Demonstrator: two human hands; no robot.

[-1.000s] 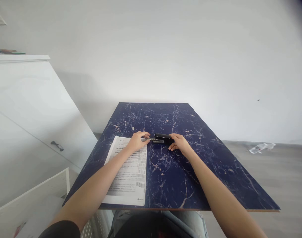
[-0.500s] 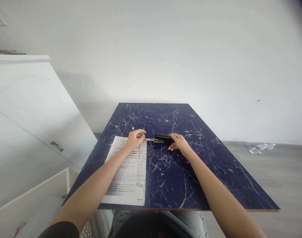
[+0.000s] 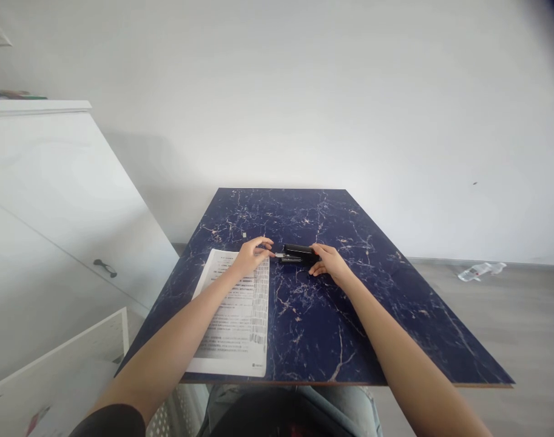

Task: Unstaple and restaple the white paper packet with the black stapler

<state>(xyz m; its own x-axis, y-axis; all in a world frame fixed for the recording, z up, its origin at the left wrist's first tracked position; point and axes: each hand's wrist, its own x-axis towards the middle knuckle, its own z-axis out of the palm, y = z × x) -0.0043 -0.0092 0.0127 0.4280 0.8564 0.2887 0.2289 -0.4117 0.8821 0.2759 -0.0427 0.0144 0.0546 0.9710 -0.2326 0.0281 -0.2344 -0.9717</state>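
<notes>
A black stapler (image 3: 299,254) lies across the middle of the dark blue marbled table, its top raised from its base. My right hand (image 3: 327,262) grips its rear end, thumb and fingers round it. At its left end a short silver metal part sticks out, and the fingertips of my left hand (image 3: 255,254) touch the end of that part. My left wrist is over the top of a stack of printed paper (image 3: 233,328), which lies flat at the left of the table. Whether my left fingers pinch the metal part is too small to tell.
The blue table (image 3: 313,340) has a small pale piece (image 3: 244,235) beyond my left hand. A white cabinet (image 3: 67,182) with a dark handle stands at the left. Clear plastic (image 3: 480,271) lies on the floor at the right.
My left hand has moved slightly to the right, and the silver part has slid further into the stapler, so less of it shows. My right hand has stayed in place on the stapler.
</notes>
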